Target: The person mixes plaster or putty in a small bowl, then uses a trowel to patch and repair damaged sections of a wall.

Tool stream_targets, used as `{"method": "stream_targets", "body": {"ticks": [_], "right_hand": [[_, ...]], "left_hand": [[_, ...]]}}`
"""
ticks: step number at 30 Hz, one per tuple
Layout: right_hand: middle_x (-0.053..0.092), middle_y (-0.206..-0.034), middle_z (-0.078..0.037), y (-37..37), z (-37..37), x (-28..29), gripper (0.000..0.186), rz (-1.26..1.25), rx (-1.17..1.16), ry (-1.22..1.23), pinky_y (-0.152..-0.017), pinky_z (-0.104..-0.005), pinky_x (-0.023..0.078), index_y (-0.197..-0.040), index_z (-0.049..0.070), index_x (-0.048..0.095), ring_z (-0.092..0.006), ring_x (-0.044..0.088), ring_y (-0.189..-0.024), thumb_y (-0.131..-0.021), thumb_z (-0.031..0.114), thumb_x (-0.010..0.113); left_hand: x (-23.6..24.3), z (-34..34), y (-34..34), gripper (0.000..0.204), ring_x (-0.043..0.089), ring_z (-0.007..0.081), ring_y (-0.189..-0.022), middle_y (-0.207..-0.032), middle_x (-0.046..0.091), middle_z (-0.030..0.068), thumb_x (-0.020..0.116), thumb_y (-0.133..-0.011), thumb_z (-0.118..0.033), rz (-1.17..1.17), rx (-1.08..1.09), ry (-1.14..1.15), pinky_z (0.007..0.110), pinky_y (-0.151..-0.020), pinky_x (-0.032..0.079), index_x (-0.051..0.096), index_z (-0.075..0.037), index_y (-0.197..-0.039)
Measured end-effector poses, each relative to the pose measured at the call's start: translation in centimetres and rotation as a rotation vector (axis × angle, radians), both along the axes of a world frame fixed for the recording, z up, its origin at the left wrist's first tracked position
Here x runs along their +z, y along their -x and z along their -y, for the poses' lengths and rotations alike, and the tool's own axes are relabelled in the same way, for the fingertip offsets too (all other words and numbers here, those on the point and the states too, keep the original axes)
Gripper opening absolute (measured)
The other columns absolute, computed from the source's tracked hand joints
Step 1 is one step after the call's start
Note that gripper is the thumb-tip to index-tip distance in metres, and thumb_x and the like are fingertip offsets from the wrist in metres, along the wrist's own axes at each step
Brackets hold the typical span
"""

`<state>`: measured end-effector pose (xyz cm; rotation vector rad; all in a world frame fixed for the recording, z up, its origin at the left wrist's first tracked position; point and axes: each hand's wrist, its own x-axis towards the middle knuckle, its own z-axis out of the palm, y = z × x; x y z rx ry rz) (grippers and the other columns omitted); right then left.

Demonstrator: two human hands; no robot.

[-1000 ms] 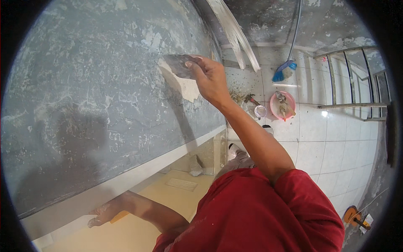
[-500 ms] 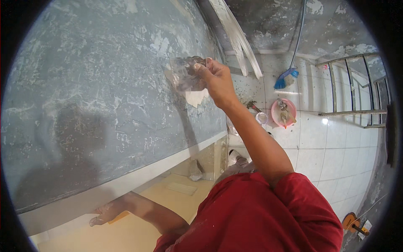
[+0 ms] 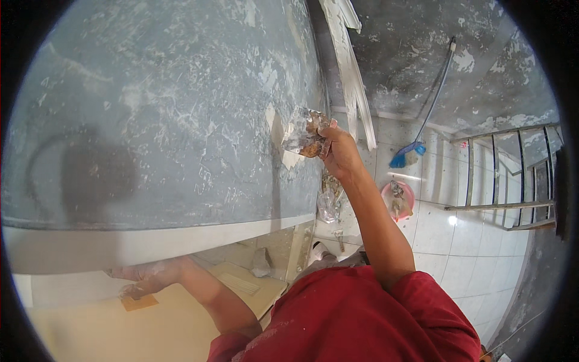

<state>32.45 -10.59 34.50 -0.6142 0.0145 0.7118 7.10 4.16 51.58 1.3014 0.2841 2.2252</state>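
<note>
I see the right hand (image 3: 342, 151) closed firmly around a scraper (image 3: 295, 142), thumb laid along the near face and fingers tucked behind the wide, stained blade. The scraper stands in front of the gray wall (image 3: 181, 133), over a pale bare patch (image 3: 292, 159) near the wall's right-hand end; from my view I can't tell whether its edge touches the surface. The left hand (image 3: 148, 280) is low, beside the white ledge (image 3: 157, 244) under the wall, its thumb apart from the fingers. An orange piece (image 3: 139, 302) shows right by the thumb, but I can't tell whether the hand grips it, or whether it presses on the ledge, as the fingertips look blurred.
</note>
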Motion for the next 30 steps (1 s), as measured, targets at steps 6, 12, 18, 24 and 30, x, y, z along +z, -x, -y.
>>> {"method": "stream_targets", "body": {"ticks": [6, 12, 18, 24, 30], "right_hand": [[0.057, -0.071, -0.005, 0.0, -1.4, 2.2, 0.015, 0.269, -0.080, 0.352, -0.050, -0.0275, 0.040, -0.088, -0.002, 0.058, -0.0125, 0.049, -0.056, -0.088, 0.010, 0.049], [0.051, -0.059, -0.024, -0.7, -3.6, 3.8, 0.027, 0.810, -0.387, 0.816, -0.054, -0.0440, 0.042, -0.068, -0.008, 0.052, -0.0356, 0.049, -0.049, -0.082, 0.015, 0.052], [0.051, -0.063, -0.029, -0.1, -5.2, 4.7, 0.025, 0.927, -0.505, 0.876, -0.056, -0.0444, 0.042, -0.067, -0.006, 0.053, -0.0416, 0.051, -0.055, -0.079, 0.015, 0.053], [0.054, -0.062, -0.028, 1.2, -7.2, 6.7, 0.024, 0.983, -0.427, 0.899, -0.059, -0.0468, 0.044, -0.066, -0.007, 0.055, -0.0445, 0.055, -0.059, -0.075, 0.015, 0.054], [0.061, -0.073, -0.028, 1.4, -7.4, 13.9, 0.019, 1.061, -0.456, 0.924, -0.072, -0.0471, 0.050, -0.066, -0.005, 0.063, -0.0444, 0.061, -0.072, -0.071, 0.011, 0.055]], "left_hand": [[0.4, 0.3, -0.8, 0.085, 0.045, 0.0334, -0.121, -0.135, 0.041, 0.0232, 0.045, -0.085, -0.061, -0.019, -0.058, -0.108, 0.045, -0.100, 0.040, 0.037, 0.012, -0.129], [0.3, 0.5, -0.6, 0.075, 0.038, 0.0288, -0.127, -0.139, 0.036, 0.0121, 0.030, -0.091, -0.060, -0.090, -0.030, -0.064, 0.048, -0.104, 0.036, 0.040, 0.003, -0.131], [0.4, 0.4, -0.5, 0.073, 0.037, 0.0303, -0.128, -0.141, 0.035, 0.0135, 0.025, -0.093, -0.057, -0.040, -0.106, -0.025, 0.048, -0.105, 0.035, 0.040, 0.003, -0.131], [0.1, 0.2, -0.1, 0.074, 0.036, 0.0311, -0.129, -0.141, 0.034, 0.0157, 0.027, -0.092, -0.058, -0.085, -0.009, -0.038, 0.048, -0.106, 0.034, 0.035, 0.002, -0.134], [-0.1, 0.3, -0.4, 0.073, 0.035, 0.0315, -0.128, -0.137, 0.036, 0.0177, 0.030, -0.090, -0.059, -0.045, -0.033, -0.004, 0.047, -0.106, 0.031, 0.038, 0.001, -0.131]]}}
